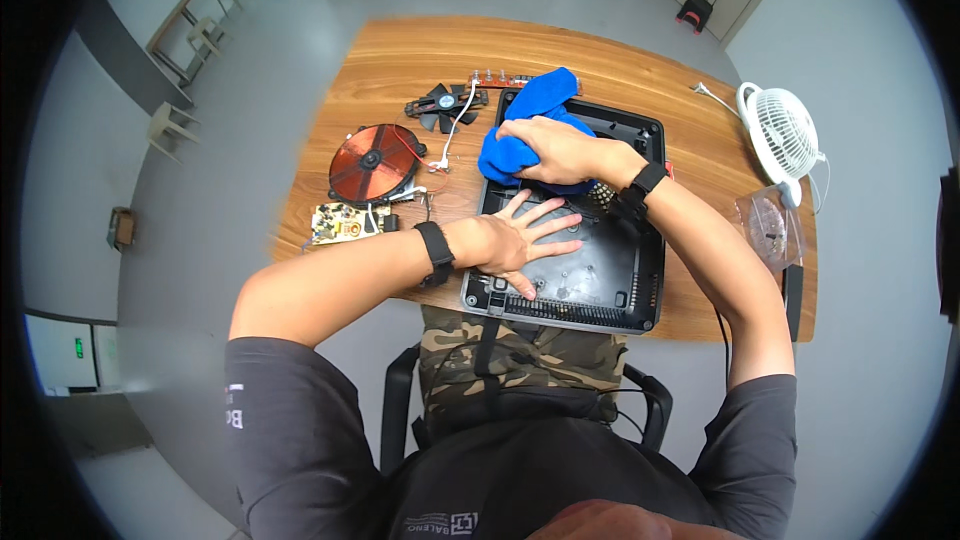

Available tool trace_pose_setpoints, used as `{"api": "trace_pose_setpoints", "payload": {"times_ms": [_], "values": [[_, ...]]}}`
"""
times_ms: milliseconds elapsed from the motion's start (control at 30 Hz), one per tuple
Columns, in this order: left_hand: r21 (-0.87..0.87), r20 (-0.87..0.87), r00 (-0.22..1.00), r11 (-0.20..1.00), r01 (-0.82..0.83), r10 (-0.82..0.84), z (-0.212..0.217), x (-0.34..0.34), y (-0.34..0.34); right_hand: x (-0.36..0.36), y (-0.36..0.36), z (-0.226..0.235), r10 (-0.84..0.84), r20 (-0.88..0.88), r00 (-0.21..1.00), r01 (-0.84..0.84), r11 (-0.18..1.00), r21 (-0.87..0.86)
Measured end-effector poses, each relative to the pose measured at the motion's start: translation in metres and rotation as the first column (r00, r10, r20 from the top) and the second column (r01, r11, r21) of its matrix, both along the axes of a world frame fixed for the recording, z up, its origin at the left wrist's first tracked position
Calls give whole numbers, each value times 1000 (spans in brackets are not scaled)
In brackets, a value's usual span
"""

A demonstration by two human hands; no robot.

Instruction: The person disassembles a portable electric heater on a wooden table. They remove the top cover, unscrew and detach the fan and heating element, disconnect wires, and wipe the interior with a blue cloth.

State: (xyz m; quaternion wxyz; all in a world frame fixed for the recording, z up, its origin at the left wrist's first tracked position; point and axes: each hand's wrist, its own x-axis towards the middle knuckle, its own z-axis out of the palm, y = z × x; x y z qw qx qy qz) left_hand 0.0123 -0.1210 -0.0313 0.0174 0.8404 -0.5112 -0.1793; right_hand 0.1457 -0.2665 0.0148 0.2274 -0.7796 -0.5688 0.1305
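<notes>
A black plastic appliance housing (590, 285) lies on the table in front of me, its inner side up, with vent slots along the near edge. My left hand (515, 243) rests on it palm down, fingers spread wide and holding nothing. Just beyond, my right hand (560, 152) is closed around a bunched blue cloth (545, 95) over the far left part of the housing. The cloth hides that area, and part of it hangs at the housing's left edge.
Left of the housing lie a round copper coil (375, 162), a circuit board (345, 224), a small black fan (442, 108) and a white cable (460, 120). On the right are a white fan (782, 130) and a clear plastic bag (768, 230) on the wooden table (420, 50).
</notes>
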Motion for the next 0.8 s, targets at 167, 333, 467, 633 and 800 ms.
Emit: {"api": "trace_pose_setpoints", "payload": {"times_ms": [167, 333, 467, 633, 800], "values": [[-15, -25, 1000, 1000, -1, 0, 2, 3, -1, -3, 8, 14, -41, -240, 970, -3, 983, -181], [25, -26, 1000, 1000, -6, 7, 7, 3, -2, 4, 12, 6, -64, -332, 941, 8, 986, -166], [47, 4, 1000, 999, -7, 7, 8, 1, -3, 6, 1, 1, -108, -31, 994, 109, 992, 58], [58, 40, 999, 998, 8, -11, 5, 3, -4, 13, -2, -1, -157, -2, 988, 157, 987, -32], [81, -29, 1000, 997, -6, 8, 10, 3, -7, 2, 0, 5, -32, -259, 965, 5, 995, -103]]}}
